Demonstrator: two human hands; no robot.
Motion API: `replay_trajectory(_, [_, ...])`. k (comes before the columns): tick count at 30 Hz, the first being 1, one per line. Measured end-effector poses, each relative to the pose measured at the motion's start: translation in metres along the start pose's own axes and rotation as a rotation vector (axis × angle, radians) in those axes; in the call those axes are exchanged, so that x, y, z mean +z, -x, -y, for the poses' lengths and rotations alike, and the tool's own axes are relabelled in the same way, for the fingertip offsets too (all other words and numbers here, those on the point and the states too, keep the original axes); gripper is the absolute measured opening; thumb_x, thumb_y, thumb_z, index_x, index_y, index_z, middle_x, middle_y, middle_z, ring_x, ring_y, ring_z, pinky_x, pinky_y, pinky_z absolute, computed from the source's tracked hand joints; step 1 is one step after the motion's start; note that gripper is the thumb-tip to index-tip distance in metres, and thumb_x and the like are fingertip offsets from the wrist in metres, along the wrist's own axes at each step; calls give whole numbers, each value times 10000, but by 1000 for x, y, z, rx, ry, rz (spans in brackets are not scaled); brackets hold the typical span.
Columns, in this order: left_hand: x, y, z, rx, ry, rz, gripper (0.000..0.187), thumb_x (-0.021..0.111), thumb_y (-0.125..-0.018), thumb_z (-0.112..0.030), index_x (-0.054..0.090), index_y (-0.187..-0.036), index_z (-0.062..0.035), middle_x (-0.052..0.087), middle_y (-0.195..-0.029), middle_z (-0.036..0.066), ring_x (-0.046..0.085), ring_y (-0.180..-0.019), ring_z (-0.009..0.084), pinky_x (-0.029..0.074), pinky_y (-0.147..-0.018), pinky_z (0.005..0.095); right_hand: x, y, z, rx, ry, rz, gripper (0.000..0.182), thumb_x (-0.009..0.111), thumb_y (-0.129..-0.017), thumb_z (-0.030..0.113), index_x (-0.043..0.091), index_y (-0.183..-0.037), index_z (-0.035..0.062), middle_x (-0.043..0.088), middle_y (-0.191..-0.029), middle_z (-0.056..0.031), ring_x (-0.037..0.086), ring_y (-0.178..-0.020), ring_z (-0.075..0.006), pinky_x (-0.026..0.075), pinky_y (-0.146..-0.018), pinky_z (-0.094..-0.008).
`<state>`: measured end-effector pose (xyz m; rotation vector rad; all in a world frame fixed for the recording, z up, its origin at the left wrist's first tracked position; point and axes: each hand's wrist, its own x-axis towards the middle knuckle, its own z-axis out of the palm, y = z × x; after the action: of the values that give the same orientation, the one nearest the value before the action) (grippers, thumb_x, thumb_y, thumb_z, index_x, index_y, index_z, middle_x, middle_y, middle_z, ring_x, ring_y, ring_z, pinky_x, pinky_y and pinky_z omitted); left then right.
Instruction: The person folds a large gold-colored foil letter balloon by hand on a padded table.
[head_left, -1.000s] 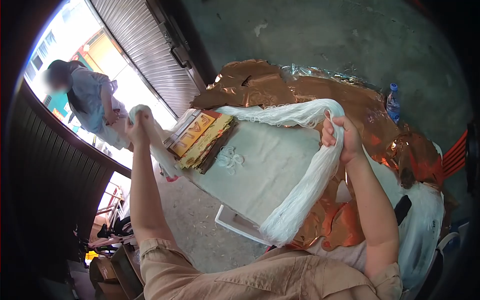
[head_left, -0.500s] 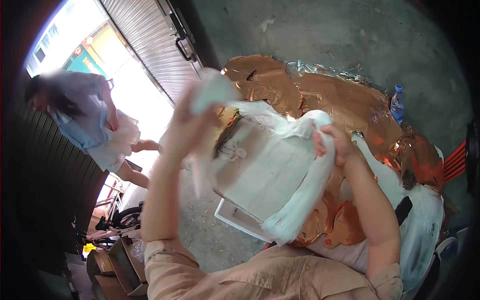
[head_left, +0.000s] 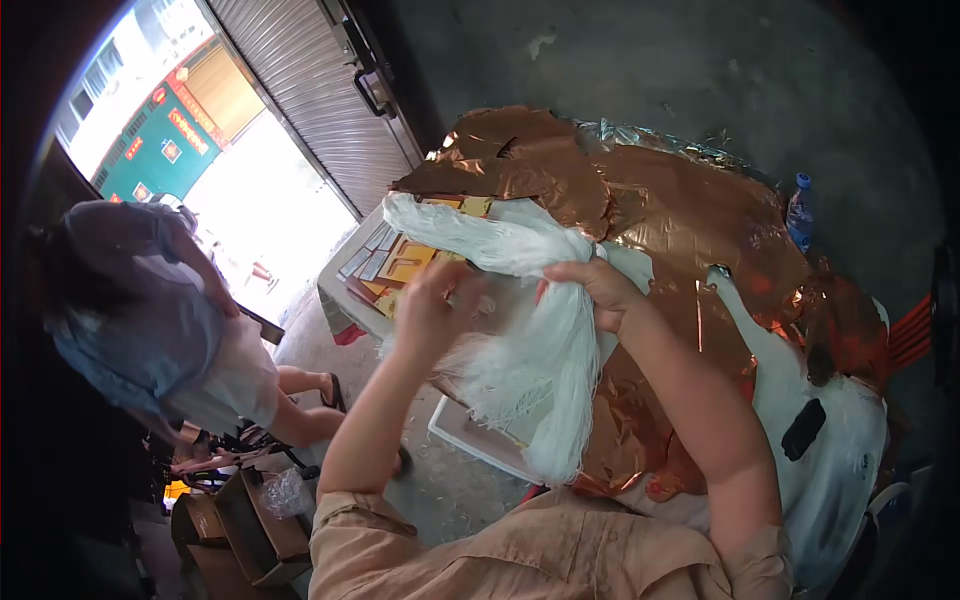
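Note:
A long bundle of fine white thread (head_left: 570, 350) hangs over a pale work surface, with loose strands fanned out below. My right hand (head_left: 597, 290) is closed around its upper part, thumb on top. From there one white tail (head_left: 450, 222) stretches left across a yellow printed sheet (head_left: 408, 262). My left hand (head_left: 437, 305) is just left of the bundle, above the sheet, slightly blurred. Its fingers are curled in, and what lies between them is hidden.
Crumpled copper-coloured foil (head_left: 690, 200) covers the surface behind and right. A dark block (head_left: 803, 430) lies on white wrapping there. A water bottle (head_left: 800, 212) stands at the far right. A white tray (head_left: 480, 440) sits below. At left are a person (head_left: 150, 310) and cardboard boxes (head_left: 245, 530).
My left hand has come down from its raised position and no longer shows the white bulk it held. The thread is now spread out and gathered at my right hand. The person at left has moved nearer.

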<state>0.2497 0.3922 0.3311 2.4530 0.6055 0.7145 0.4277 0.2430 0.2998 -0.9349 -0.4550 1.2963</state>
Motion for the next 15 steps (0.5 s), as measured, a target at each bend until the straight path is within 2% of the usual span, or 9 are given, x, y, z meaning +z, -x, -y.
replay_trajectory(1, [-4,-5,11,127,-247,-102,343,671,-766,-323,634,-960,-43,635,-963,106,576,-1012,306,466,-847,421,4,-2,3,-35,-36,1,205,606,-825,159,608,-927,-19,644,-849,-120,643,-749,-210,536,-717,-352])
replay_trajectory(2, [-2,-11,23,129,-248,-103,343,671,-766,-323,634,-960,-43,635,-963,106,576,-1012,306,466,-847,421,8,-4,7,-37,-36,2,205,606,-825,159,608,-927,-19,644,-849,-120,643,-749,-210,536,-717,-352])
replay_trajectory(4, [7,-15,49,287,-577,-145,367,660,-773,-333,614,-1006,-53,608,-1065,121,573,-1009,337,480,-824,416,16,-8,13,-166,-132,31,176,581,-836,143,600,-915,-13,635,-832,-109,635,-746,-209,531,-726,-351])
replay_trajectory(5, [2,-13,52,271,-672,-85,339,621,-776,-280,605,-1036,-64,607,-1061,121,571,-1019,324,484,-815,391,17,-10,20,-210,-176,63,173,567,-847,157,592,-906,-3,625,-833,-99,625,-770,-204,520,-747,-342])
replay_trajectory(6, [-7,-12,54,276,-667,-79,339,621,-776,-280,605,-1036,-64,607,-1061,121,571,-1019,324,484,-815,391,15,-10,29,-212,-178,55,173,567,-847,157,592,-906,-3,625,-833,-99,625,-770,-204,520,-747,-342])
replay_trajectory(8, [-28,-10,55,68,-535,185,314,596,-750,-207,598,-1025,-57,602,-1054,137,576,-1003,325,482,-820,375,7,-11,45,-307,-332,37,176,548,-858,172,588,-893,4,621,-854,-95,614,-795,-198,509,-760,-333])
replay_trajectory(11, [-45,-3,61,82,-475,217,301,574,-726,-144,587,-1009,-42,596,-1054,152,579,-992,336,480,-832,373,-8,-8,76,-440,-318,94,174,510,-882,201,560,-866,35,587,-801,-63,586,-739,-172,496,-705,-312])
replay_trajectory(13, [-46,-2,70,187,-430,122,303,587,-719,-112,580,-1011,-33,595,-1056,154,582,-975,346,479,-832,378,-15,3,96,-504,-320,101,177,495,-891,213,546,-853,47,572,-778,-52,573,-712,-161,490,-681,-305])
replay_trajectory(15, [-51,-5,73,183,-411,168,325,593,-713,-103,580,-1030,-33,593,-1068,153,583,-974,344,480,-832,376,-16,14,113,-456,-391,402,198,470,-903,241,514,-820,67,544,-741,-33,549,-666,-139,475,-630,-287])
